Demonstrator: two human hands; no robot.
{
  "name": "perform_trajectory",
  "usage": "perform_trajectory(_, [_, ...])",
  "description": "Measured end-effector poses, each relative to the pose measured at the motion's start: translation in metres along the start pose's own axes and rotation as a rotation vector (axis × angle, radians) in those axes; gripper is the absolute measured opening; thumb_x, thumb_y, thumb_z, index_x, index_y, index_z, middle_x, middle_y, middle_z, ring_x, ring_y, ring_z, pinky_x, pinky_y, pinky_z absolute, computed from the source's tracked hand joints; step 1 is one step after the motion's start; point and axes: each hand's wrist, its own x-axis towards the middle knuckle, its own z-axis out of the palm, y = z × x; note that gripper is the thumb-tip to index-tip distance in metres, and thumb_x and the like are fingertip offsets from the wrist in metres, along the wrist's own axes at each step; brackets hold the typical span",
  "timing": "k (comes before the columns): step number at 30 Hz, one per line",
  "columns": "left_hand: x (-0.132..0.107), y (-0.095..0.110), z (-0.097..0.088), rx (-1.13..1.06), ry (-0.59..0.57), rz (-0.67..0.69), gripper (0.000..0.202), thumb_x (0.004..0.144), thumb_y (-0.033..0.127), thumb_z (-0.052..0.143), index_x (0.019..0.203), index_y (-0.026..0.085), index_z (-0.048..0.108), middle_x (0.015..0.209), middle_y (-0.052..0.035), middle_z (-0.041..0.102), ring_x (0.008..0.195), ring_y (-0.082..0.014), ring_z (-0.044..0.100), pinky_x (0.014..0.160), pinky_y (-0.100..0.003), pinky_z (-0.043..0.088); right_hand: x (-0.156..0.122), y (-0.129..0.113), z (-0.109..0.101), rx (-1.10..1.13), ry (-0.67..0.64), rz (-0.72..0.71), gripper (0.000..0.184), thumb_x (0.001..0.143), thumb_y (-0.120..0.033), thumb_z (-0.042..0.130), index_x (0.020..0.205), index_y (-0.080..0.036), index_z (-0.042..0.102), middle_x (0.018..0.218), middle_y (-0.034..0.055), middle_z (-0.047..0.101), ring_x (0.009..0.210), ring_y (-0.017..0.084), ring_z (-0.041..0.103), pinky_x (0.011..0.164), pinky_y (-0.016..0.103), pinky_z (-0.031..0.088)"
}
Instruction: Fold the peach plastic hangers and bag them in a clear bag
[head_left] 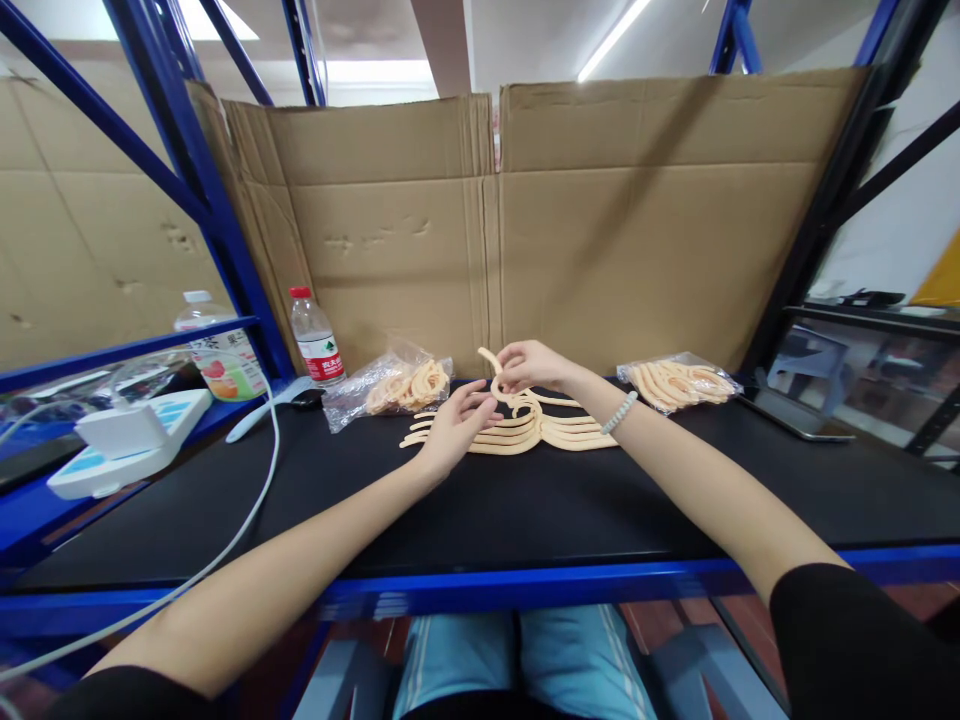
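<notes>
- Table: smooth, matt top; glossy, painted-looking front edge
- Hangers: smooth, faintly glossy, plastic-looking
- Bags near its back edge: crinkled, shiny plastic
- Panels beyond: matt, creased cardboard

Hangers partly behind the hands

The place seems a workshop or sim.: blue metal frame w/ a black table, tall cardboard behind it, filled plastic bags on top, a power strip on L side, tube light above.
</notes>
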Motion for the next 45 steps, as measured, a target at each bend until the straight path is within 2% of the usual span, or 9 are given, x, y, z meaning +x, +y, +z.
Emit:
perform_trajectory(4, [0.001,0.003,-0.003,-0.148,0.039,-0.099,0.047,0.068,0.036,0.076,0.104,0.011,0.058,0.082,-0.0066,0.069,0.069,-0.0134,0.065,0.070,-0.026,0.052,-0.007,-0.012,0.016,0.251,-0.200,0.033,0.021,0.065,-0.007,0.071,0.080,-0.013,0.057,0.062,0.0004,0.065,0.057,0.010,0.063,0.056,0.020,0.053])
perform_trajectory(11, [0.001,0.004,-0.003,-0.194,0.056,-0.191,0.040,0.062,0.033,0.080,0.086,0.011,0.058,0.077,-0.0067,0.070,0.061,-0.0079,0.060,0.065,-0.021,0.048,-0.006,-0.014,0.025,0.219,-0.167,-0.008,0.015,0.065,-0.009,0.072,0.066,-0.013,0.058,0.055,-0.0029,0.059,0.053,0.006,0.055,0.048,0.014,0.041])
perform_trajectory(14, [0.000,0.006,-0.003,-0.176,0.062,-0.162,0.040,0.062,0.037,0.080,0.083,0.011,0.056,0.072,-0.0059,0.069,0.060,-0.0088,0.060,0.064,-0.022,0.048,-0.003,-0.012,0.019,0.208,-0.159,-0.011,0.011,0.076,-0.020,0.068,0.071,-0.013,0.060,0.065,0.0017,0.065,0.058,0.007,0.058,0.053,0.015,0.046])
perform_trajectory(17, [0.000,0.008,-0.003,-0.150,0.072,-0.163,0.040,0.064,0.040,0.078,0.081,0.013,0.054,0.071,-0.0056,0.070,0.059,-0.0100,0.062,0.061,-0.021,0.049,0.003,0.001,0.003,-0.112,0.018,-0.023,0.016,0.086,-0.025,0.056,0.083,-0.013,0.065,0.086,0.0083,0.071,0.073,0.011,0.064,0.065,0.019,0.050])
perform_trajectory(19, [-0.001,0.009,-0.002,-0.137,0.063,-0.176,0.039,0.068,0.043,0.074,0.080,0.014,0.051,0.071,-0.0060,0.070,0.059,-0.0116,0.065,0.059,-0.022,0.050,0.006,0.018,-0.010,-0.523,0.167,-0.030,0.015,0.084,-0.021,0.056,0.088,-0.014,0.068,0.094,0.0084,0.071,0.084,0.014,0.065,0.075,0.021,0.049])
perform_trajectory(21, [-0.003,0.009,-0.002,-0.122,0.044,-0.172,0.038,0.073,0.046,0.068,0.080,0.015,0.049,0.072,-0.0067,0.070,0.057,-0.0122,0.065,0.057,-0.022,0.050,0.009,0.037,-0.023,-0.649,0.204,0.010,0.017,0.078,-0.015,0.060,0.092,-0.012,0.070,0.101,0.0116,0.070,0.094,0.020,0.064,0.083,0.026,0.047])
perform_trajectory(26, [-0.003,0.008,-0.001,-0.098,0.016,-0.152,0.035,0.079,0.047,0.063,0.080,0.016,0.047,0.075,-0.0073,0.071,0.051,-0.0101,0.062,0.052,-0.020,0.048,0.009,0.073,-0.043,-0.727,0.071,0.127,0.021,0.071,-0.015,0.067,0.091,-0.013,0.074,0.090,0.0091,0.073,0.081,0.019,0.067,0.072,0.023,0.049])
perform_trajectory(32, [-0.001,0.006,-0.001,-0.127,0.051,-0.158,0.030,0.080,0.040,0.064,0.083,0.015,0.047,0.073,-0.0058,0.070,0.052,-0.0096,0.063,0.055,-0.020,0.050,0.009,0.083,-0.047,-0.745,-0.035,0.123,0.022,0.077,-0.028,0.063,0.088,-0.015,0.076,0.082,0.0064,0.074,0.074,0.016,0.065,0.064,0.021,0.046])
perform_trajectory(45, [-0.001,0.002,0.000,-0.198,0.081,-0.156,0.025,0.075,0.017,0.069,0.090,0.013,0.050,0.075,-0.0052,0.070,0.057,-0.0097,0.065,0.067,-0.025,0.055,0.009,0.082,-0.033,-0.800,0.041,0.065,0.010,0.071,-0.015,0.062,0.073,-0.012,0.072,0.073,0.0070,0.071,0.064,0.014,0.062,0.058,0.021,0.041])
